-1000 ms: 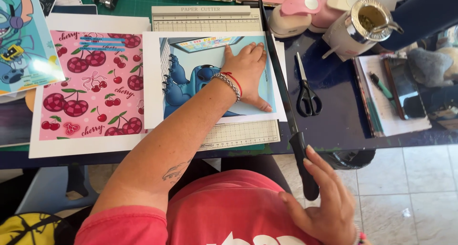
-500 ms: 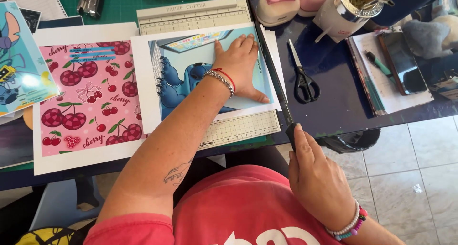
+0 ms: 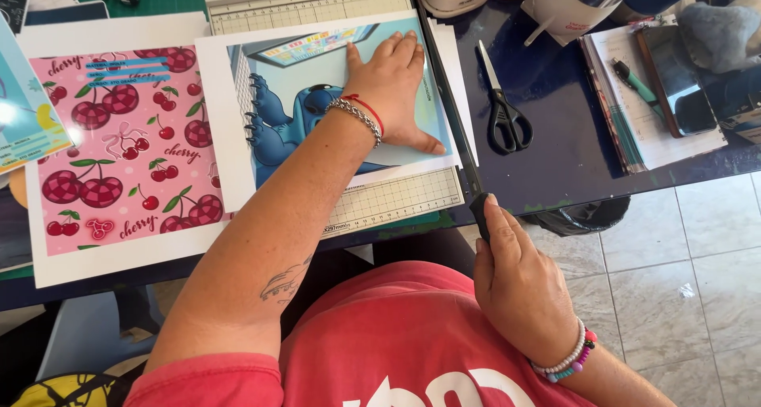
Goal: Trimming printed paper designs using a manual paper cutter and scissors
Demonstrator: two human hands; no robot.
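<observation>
left hand (image 3: 392, 90) spread flat, pressing blue cartoon print (image 3: 317, 98) onto paper cutter (image 3: 372, 209) at bench middle. right hand (image 3: 519, 284) grip closed around black cutter handle (image 3: 479, 213) at near end, blade arm (image 3: 444, 98) lying down along print's right edge. this edge looks cut or nearly so; other margins uncut. cherry sheet (image 3: 119, 149) left, scissors (image 3: 501, 110) right.

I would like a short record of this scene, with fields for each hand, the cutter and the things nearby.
left hand: flat on the blue cartoon print, pressing it onto the paper cutter
right hand: gripping the black blade handle
blade arm: lowered along the print's right edge
beside, left: pink cherry sheet
beside, right: black scissors, notebook with a pen
</observation>
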